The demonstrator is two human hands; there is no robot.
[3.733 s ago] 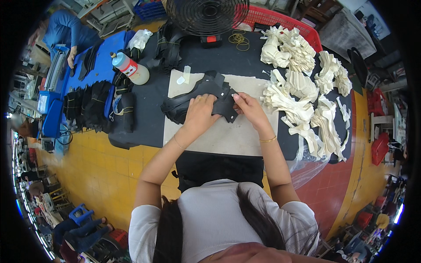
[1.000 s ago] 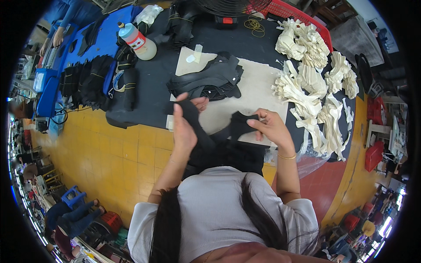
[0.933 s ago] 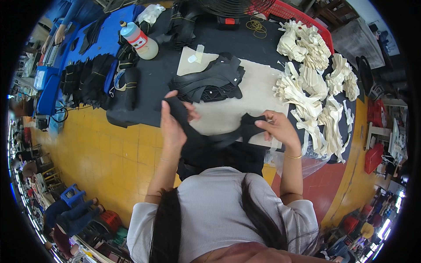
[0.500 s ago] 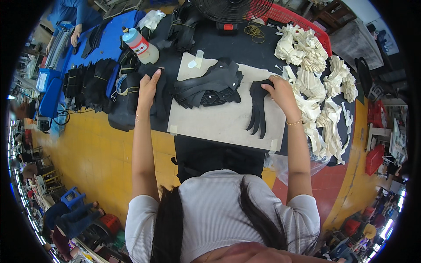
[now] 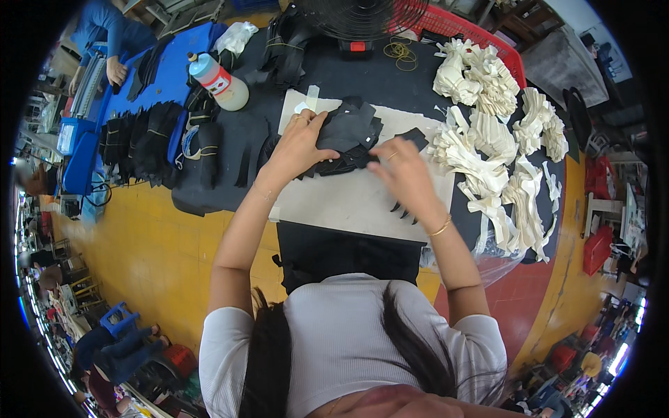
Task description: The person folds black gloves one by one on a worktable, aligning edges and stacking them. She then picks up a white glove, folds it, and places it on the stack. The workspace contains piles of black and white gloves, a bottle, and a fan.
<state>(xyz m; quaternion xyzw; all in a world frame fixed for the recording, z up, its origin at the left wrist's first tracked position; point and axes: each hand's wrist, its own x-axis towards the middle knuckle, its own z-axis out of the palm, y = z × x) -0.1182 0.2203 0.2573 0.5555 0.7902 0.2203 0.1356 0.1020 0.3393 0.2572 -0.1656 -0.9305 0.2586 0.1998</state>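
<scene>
A loose pile of curved black fabric-like strips (image 5: 352,129) lies on the pale board (image 5: 327,205) in front of me. My left hand (image 5: 296,148) rests over the pile's left end, its thumb spread away from the fingers. At the pile's right side is my right hand (image 5: 405,174), slightly blurred, fingers bent and parted, with nothing visible in them. Partly covered by that hand, a smaller bunch of black strips (image 5: 412,138) sits on the board's right part. More dark pieces (image 5: 247,160) lie left of the board.
Bundled cream strips (image 5: 477,157) heap up on the right, beside a red basket (image 5: 512,59). A fan (image 5: 369,17) stands at the back. Left are a bottle (image 5: 221,87), tied black bundles (image 5: 143,136) and a blue table (image 5: 122,101), where another person's hand (image 5: 116,71) shows.
My left hand has moved right, from the dark pieces beside the board onto the pile. My right hand has let go of the smaller bunch's upper end and moved left and nearer.
</scene>
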